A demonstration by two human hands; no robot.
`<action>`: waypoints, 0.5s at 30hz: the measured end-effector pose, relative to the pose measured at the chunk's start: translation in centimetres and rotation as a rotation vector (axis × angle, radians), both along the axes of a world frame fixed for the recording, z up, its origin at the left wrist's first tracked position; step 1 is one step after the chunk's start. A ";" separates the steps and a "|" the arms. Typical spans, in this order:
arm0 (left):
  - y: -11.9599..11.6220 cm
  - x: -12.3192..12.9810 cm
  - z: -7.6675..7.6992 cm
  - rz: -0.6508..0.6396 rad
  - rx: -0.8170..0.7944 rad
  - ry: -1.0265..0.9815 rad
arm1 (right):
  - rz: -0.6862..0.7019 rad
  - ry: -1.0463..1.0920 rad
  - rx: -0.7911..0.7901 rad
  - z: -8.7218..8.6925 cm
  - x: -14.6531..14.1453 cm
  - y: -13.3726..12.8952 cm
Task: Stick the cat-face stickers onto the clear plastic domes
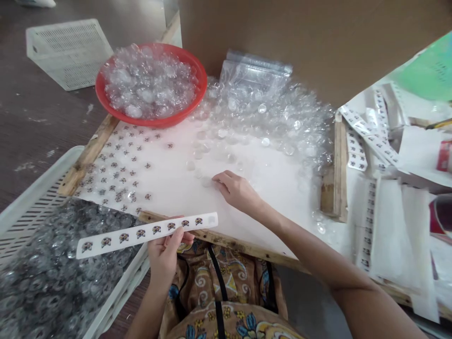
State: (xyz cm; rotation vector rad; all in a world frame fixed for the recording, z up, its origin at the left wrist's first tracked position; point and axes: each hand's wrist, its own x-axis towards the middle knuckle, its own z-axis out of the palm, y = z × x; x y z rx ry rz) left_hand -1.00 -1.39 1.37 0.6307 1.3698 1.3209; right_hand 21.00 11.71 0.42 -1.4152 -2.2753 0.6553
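My left hand (165,249) grips a white strip of stickers (115,245) near its right part, thumb on top. A row of small dark animal-head prints runs along the strip, and its right end is blank. Over the middle of the white work surface (173,181), my right hand (236,189) has its fingertips pinched at the edge of a small clear plastic disc (206,181). A few more clear discs (190,165) lie just beyond it. On the left of the surface, several clear pieces bear the same animal print (148,165).
A red basin (151,123) heaped with clear plastic pieces stands at the back left. Loose clear pieces (300,122) pile along the back. At lower left is a crate (52,186) of finished-looking pieces. Wooden strips (341,169) edge the surface; sticker sheets (369,226) lie right.
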 end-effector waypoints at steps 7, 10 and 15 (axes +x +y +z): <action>-0.1 0.0 0.0 -0.016 -0.022 0.018 | 0.087 -0.051 0.150 -0.2 -2.0 0.6; -0.2 -0.1 0.0 -0.003 -0.030 0.015 | 0.138 -0.083 0.092 -0.5 -3.0 0.7; -0.1 -0.3 -0.1 0.016 -0.047 -0.002 | 0.049 0.138 -0.078 -0.1 -2.8 1.0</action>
